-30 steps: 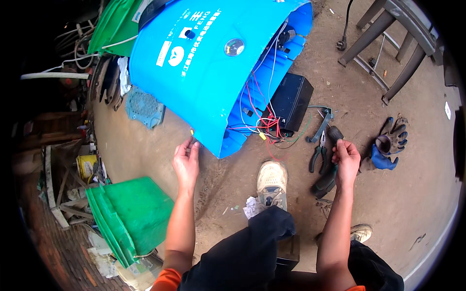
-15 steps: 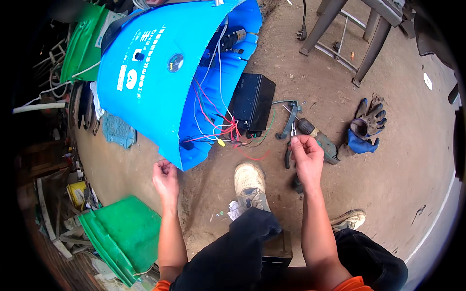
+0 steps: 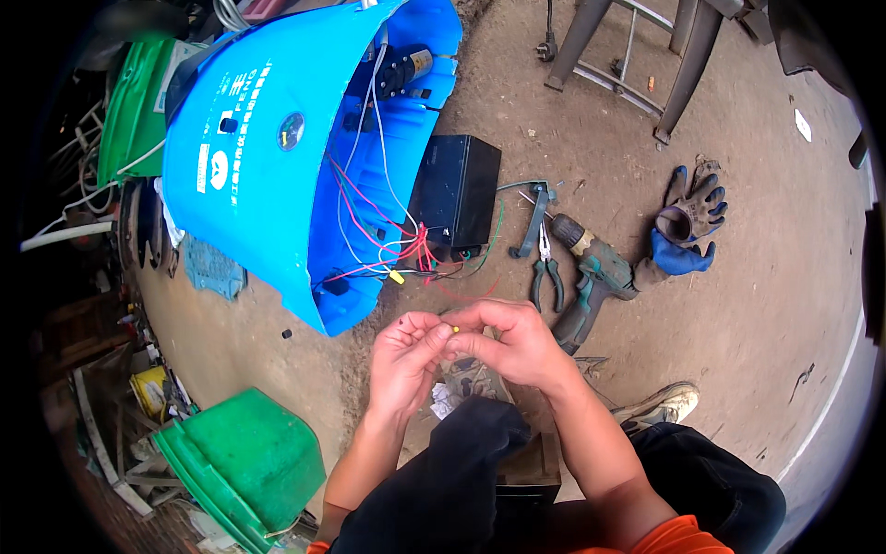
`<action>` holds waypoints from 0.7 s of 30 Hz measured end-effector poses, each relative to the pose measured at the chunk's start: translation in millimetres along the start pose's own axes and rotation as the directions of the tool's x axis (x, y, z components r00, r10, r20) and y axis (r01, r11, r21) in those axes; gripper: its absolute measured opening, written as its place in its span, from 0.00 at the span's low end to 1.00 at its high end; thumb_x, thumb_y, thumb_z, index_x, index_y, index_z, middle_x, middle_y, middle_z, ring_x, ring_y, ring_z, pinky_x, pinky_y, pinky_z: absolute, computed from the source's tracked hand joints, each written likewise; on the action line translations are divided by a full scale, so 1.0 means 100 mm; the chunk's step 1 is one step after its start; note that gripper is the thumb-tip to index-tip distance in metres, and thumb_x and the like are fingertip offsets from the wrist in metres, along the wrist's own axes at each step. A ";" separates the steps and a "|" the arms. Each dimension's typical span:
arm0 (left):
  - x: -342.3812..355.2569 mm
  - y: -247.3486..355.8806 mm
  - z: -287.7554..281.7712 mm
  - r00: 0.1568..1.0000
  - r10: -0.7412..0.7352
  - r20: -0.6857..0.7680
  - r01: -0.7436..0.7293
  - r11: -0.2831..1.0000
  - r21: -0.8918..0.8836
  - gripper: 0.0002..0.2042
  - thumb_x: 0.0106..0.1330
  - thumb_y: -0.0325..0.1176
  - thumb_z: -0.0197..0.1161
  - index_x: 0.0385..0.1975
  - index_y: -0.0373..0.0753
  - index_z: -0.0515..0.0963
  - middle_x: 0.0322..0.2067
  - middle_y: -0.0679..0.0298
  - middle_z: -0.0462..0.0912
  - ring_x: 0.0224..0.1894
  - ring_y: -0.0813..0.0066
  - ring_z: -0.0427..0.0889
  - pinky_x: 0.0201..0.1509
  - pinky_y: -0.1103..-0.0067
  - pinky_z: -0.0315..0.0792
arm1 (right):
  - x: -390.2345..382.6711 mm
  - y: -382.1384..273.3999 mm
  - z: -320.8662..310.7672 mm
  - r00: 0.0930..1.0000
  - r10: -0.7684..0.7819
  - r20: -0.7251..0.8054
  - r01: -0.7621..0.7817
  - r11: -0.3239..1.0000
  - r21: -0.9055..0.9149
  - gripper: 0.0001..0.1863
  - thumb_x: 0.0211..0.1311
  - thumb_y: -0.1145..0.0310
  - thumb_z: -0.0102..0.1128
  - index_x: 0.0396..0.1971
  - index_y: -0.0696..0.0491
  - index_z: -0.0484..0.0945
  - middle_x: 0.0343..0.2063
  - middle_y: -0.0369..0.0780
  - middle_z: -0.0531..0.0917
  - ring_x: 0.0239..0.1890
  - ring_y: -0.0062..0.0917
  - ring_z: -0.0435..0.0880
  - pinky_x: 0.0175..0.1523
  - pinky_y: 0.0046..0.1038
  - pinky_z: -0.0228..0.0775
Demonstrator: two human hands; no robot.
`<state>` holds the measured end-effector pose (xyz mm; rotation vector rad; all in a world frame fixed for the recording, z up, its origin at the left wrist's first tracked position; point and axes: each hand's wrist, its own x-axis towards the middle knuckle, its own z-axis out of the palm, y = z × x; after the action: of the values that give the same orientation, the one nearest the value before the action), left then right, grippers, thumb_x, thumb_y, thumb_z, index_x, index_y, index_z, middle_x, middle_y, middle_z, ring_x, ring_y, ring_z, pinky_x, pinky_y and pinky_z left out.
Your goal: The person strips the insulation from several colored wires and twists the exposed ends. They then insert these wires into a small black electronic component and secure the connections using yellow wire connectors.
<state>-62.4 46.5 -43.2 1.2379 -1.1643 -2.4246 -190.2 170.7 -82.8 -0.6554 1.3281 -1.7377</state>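
Observation:
My left hand (image 3: 403,360) and my right hand (image 3: 512,343) meet in front of the blue plastic shell (image 3: 249,175), above my shoe. Both are closed, thumbs and fingertips pinching a tiny yellow piece (image 3: 455,329); the fingers cover most of it. Beyond them, a bundle of red and white wires (image 3: 420,242) runs from inside the shell to a black box-shaped battery (image 3: 459,189). A yellow wire connector (image 3: 397,276) sits among those wires. Pliers (image 3: 546,270) lie on the ground to the right, handles spread, beside a cordless drill (image 3: 595,277).
Work gloves (image 3: 683,226) lie right of the drill. A metal stool frame (image 3: 637,55) stands at the far right. At the near left is a green plastic bin (image 3: 245,452). A small black cap (image 3: 286,333) rests on the ground by the shell.
My right hand has left the pliers and moved left. My left hand has come away from the shell's lower rim, and the two now pinch together. The view has shifted slightly.

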 end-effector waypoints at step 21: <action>0.38 0.13 0.16 0.657 0.625 0.421 -0.443 -0.132 0.887 0.17 0.61 0.23 0.69 0.51 0.39 0.83 0.31 0.55 0.88 0.26 0.65 0.87 0.30 0.73 0.78 | 0.40 0.11 -0.01 0.968 -0.205 -0.147 0.140 0.921 -0.364 0.06 0.62 0.72 0.64 0.36 0.58 0.79 0.25 0.44 0.83 0.25 0.32 0.84 0.31 0.31 0.74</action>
<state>-100.9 29.1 -51.4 0.6549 -2.6775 -0.6288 -208.4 136.3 -97.3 -0.8507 1.7814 -1.7471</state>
